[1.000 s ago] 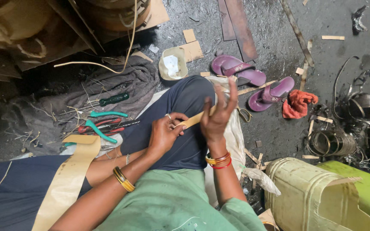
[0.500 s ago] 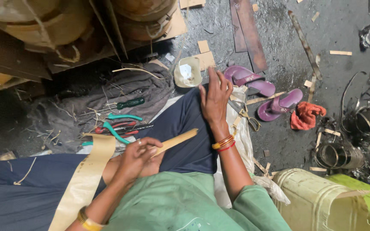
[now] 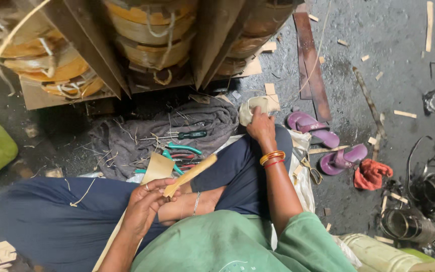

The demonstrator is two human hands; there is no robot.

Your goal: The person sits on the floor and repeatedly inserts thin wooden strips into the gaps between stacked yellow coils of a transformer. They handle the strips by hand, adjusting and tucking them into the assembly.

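The fingers of the left hand (image 3: 144, 204) are curling closed around the lower end of a flat, pale wooden strip (image 3: 190, 175), which is slanting up and to the right above the crossed legs in dark blue trousers (image 3: 51, 221). A wider tan strip of thin wood (image 3: 157, 167) is passing just beside that hand, above the lap. The right hand (image 3: 261, 126) is stretching forward past the knee, its fingers bending down onto a small cream-coloured round container (image 3: 250, 108) sitting on the floor; whether they are actually gripping it cannot be told. Orange and red bangles (image 3: 272, 157) are circling the right wrist. Just beyond the knees, a crumpled grey cloth (image 3: 127, 138) is lying on the floor, carrying a black-handled screwdriver (image 3: 179, 135) and teal-handled pliers (image 3: 182, 149). To the right, a pair of purple sandals (image 3: 323, 141) is lying near a crumpled red rag (image 3: 371, 175).
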